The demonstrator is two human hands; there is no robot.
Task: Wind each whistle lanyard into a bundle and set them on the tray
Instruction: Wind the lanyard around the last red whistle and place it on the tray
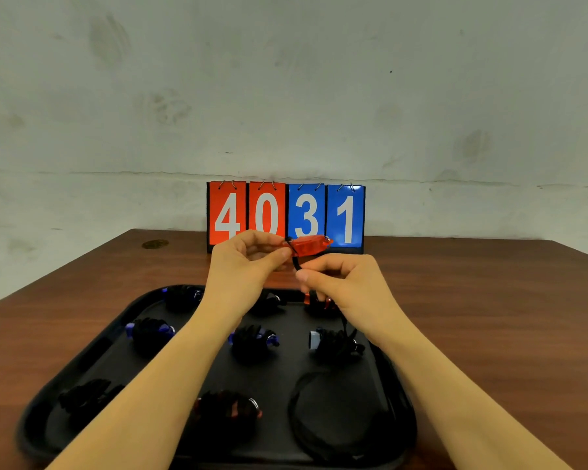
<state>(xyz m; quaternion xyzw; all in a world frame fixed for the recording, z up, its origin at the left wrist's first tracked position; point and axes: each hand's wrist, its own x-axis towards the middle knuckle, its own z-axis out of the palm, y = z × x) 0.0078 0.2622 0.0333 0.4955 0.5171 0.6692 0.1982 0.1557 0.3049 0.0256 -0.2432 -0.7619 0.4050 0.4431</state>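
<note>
Both hands are raised above the far edge of the tray point(92, 347), in front of the score cards point(286, 215).

The left hand point(248, 262) pinches the red whistle point(308, 246) at its left end between thumb and forefinger. The whistle is translucent red plastic, lying roughly level, its right end pointing toward the blue cards, with a small metal ring at that end. A black cord point(294, 257) crosses the whistle near the left hand's fingertips and drops to the right hand point(343, 279), which pinches it just below the whistle, fingers curled. From there the cord hangs down to the tray, where its loose length lies in a wide open loop point(306, 415) at the near right corner.

The tray is black, with rounded corners, resting on a brown wooden table point(489, 317). On it lie 8 wound bundles point(252, 340) in 3 rows; blue plastic shows at the ends of some, red on others. The near-left bundle is too dark and blurred to tell its colour.

The cards read 4, 0 on red and 3, 1 on blue, standing against a pale wall point(286, 79).
</note>
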